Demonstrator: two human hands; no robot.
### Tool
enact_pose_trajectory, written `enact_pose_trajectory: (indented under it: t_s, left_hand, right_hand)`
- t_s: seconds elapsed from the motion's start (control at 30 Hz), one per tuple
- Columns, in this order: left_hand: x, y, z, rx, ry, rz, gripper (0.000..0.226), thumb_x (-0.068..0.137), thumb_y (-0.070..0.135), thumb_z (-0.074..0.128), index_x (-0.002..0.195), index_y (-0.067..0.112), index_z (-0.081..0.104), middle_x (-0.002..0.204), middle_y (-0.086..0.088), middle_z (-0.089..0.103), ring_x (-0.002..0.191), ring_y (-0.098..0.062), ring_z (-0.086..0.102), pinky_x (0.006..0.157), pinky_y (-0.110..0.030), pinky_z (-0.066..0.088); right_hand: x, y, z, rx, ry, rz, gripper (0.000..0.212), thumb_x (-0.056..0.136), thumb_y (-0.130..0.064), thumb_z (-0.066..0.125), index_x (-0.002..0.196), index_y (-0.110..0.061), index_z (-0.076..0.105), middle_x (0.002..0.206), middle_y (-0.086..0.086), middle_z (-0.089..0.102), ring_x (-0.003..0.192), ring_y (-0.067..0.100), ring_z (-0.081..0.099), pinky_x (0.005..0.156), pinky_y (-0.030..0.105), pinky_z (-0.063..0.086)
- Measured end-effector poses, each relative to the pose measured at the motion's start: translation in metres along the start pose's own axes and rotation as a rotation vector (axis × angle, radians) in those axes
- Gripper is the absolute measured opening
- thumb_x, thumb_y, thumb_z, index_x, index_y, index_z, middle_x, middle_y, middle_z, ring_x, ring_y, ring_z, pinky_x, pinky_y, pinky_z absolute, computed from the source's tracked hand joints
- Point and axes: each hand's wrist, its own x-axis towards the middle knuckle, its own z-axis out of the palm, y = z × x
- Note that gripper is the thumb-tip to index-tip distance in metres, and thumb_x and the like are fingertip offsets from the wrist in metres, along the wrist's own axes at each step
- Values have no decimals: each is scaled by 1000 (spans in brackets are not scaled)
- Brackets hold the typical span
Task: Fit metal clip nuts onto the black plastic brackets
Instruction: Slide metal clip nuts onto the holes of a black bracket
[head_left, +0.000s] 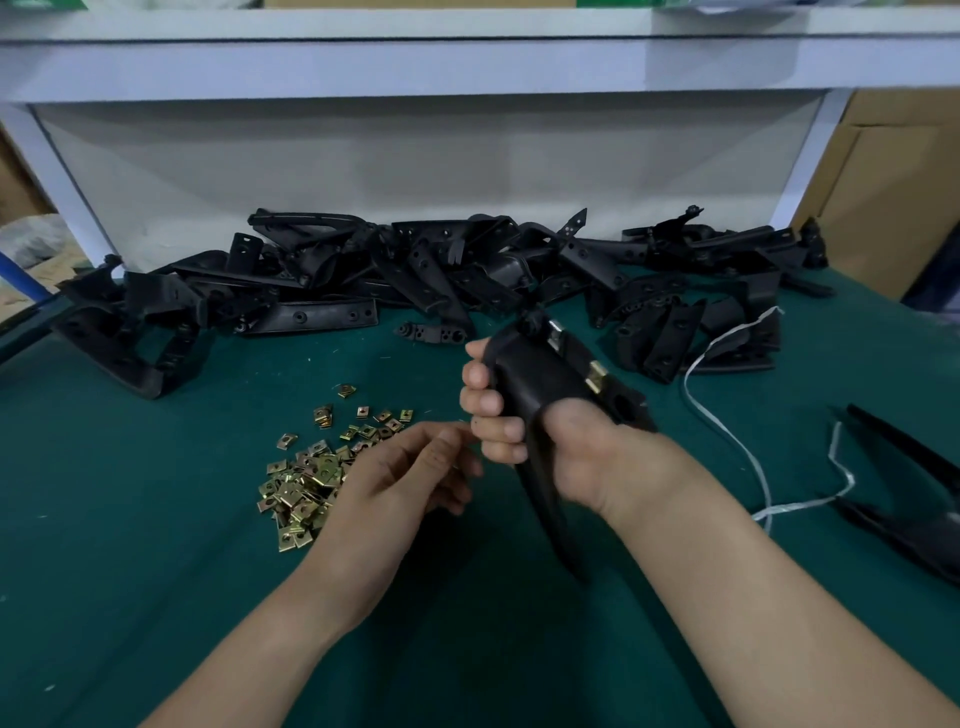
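My right hand (524, 421) grips a long black plastic bracket (540, 374) above the green table, fingers curled round its middle. Two brass-coloured clip nuts (597, 375) sit on the bracket's upper edge. My left hand (410, 467) hovers just left of the bracket with fingers loosely bent and nothing visible in them. A heap of loose clip nuts (311, 467) lies on the table left of my left hand. A large pile of black brackets (415, 270) stretches across the back of the table.
A white cord (727, 431) trails over the green table cover (156, 519) on the right. More black brackets (914, 493) lie at the right edge. A white shelf frame (467, 67) rises behind the pile, with cardboard boxes (893, 182) beside it.
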Motion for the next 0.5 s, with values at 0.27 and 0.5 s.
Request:
enact_pose_trajectory:
  t_s: [0.27,0.5]
  left_hand:
    - [-31,7,15,491,114,141,31,103,34,45,86,22,67,73,2,64,68,-11,59,66,-28,47]
    - [-82,9,53,425,202,109,26,105,30,43,100,31,69,86,21,70,82,2,64,69,-10,46]
  right_hand:
    - [-32,33,-8,-1623,861,-305,45,106,-36,28,94,-10,63,77,7,57,73,36,48,63,36,30]
    - [-77,51,-6,-1511,991,-260,45,105,-36,33,91,-6,63,93,16,67,88,41,62,66,36,39]
